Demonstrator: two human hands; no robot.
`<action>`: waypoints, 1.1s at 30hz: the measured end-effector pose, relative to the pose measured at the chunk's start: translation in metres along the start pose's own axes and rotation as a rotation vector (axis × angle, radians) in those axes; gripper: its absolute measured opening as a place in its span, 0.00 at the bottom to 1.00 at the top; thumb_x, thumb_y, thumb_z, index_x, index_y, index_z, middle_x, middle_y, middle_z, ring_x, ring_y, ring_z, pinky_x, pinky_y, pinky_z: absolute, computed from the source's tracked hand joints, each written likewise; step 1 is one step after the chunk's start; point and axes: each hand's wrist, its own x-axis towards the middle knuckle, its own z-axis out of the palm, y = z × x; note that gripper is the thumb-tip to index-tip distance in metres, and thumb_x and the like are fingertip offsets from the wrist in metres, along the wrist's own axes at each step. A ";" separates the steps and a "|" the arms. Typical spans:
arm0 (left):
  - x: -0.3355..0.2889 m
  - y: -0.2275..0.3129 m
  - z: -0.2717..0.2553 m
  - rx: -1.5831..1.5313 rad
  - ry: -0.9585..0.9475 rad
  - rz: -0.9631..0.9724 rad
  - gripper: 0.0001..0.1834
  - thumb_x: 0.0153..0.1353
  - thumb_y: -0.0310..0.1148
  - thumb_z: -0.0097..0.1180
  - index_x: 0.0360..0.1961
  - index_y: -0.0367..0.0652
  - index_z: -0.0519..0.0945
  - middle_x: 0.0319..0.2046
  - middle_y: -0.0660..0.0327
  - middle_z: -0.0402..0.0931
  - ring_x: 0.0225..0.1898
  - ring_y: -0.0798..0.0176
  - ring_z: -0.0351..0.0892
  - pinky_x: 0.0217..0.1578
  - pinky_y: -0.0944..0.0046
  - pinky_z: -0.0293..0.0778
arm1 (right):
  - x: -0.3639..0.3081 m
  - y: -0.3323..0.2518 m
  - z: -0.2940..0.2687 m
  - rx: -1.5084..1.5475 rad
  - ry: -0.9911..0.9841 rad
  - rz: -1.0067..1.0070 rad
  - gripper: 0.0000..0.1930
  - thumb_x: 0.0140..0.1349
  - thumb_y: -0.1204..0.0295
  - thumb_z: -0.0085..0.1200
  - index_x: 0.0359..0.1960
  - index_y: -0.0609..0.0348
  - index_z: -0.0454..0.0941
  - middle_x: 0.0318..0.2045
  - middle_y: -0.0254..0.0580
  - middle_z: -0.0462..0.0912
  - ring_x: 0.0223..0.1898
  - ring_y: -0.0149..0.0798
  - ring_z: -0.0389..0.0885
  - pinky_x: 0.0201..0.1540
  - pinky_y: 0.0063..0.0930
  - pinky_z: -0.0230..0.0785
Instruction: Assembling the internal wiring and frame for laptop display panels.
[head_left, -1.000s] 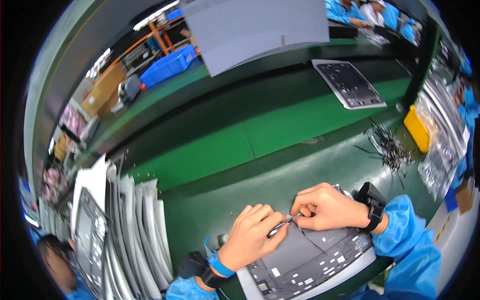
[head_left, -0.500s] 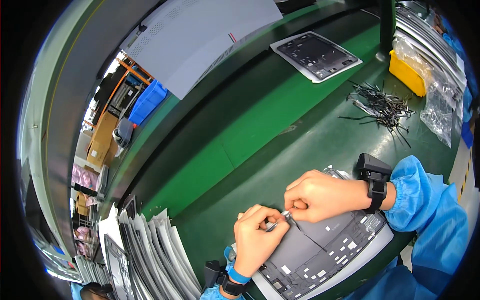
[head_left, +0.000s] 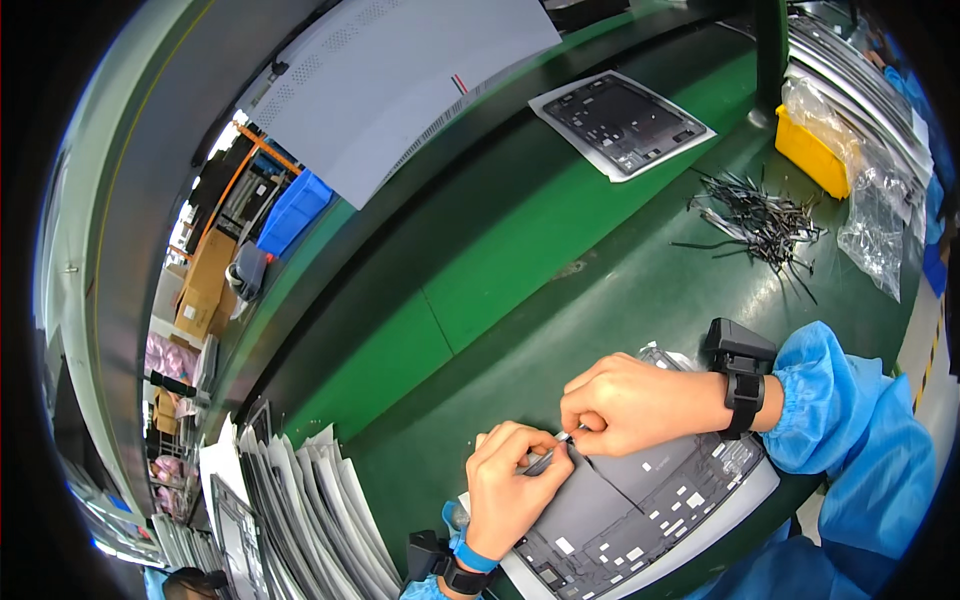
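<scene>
A dark grey tablet-sized panel [head_left: 655, 515] with many small white patches lies on a white sheet [head_left: 757, 490] in front of me. Over its far edge my left hand [head_left: 505, 492] is closed in a pinch, with a thin greyish piece [head_left: 540, 463] partly showing under the fingers. My right hand [head_left: 640, 405] pinches at a small silvery piece [head_left: 563, 436] right beside the left fingertips; its kind is too small to tell. From there a thin dark strip [head_left: 615, 487] runs across the panel toward me. The fingers hide most of what they grip.
Many dark thin strips [head_left: 765, 225] lie heaped at the right, near a yellow bin [head_left: 810, 155] and clear plastic bags [head_left: 875, 240]. A similar panel [head_left: 625, 120] rests on a sheet at the back. Upright panels with white sheets [head_left: 315, 500] stand at the left.
My right hand has shifted slightly down and left, its fingertips closer to the left hand's. Less of the silvery piece shows between them. The whole view has moved a little.
</scene>
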 end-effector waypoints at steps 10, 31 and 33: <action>0.001 0.002 -0.004 -0.020 -0.079 -0.104 0.06 0.48 0.25 0.71 0.25 0.41 0.84 0.22 0.67 0.77 0.24 0.70 0.68 0.32 0.66 0.64 | 0.003 -0.010 0.000 -0.073 -0.026 0.102 0.08 0.48 0.74 0.61 0.26 0.70 0.83 0.22 0.58 0.83 0.27 0.57 0.85 0.33 0.44 0.77; -0.005 -0.002 0.000 0.021 0.040 0.091 0.08 0.44 0.21 0.72 0.26 0.39 0.84 0.26 0.62 0.80 0.26 0.65 0.76 0.31 0.65 0.71 | -0.009 -0.009 0.008 -0.377 0.075 -0.186 0.10 0.56 0.72 0.61 0.22 0.62 0.74 0.21 0.45 0.77 0.26 0.51 0.83 0.28 0.44 0.74; -0.005 -0.003 0.002 0.023 0.071 0.128 0.09 0.44 0.20 0.72 0.27 0.38 0.84 0.26 0.62 0.80 0.26 0.63 0.77 0.30 0.64 0.72 | -0.009 -0.009 0.006 -0.442 0.058 -0.212 0.10 0.56 0.72 0.61 0.22 0.61 0.74 0.20 0.43 0.77 0.25 0.48 0.82 0.25 0.43 0.71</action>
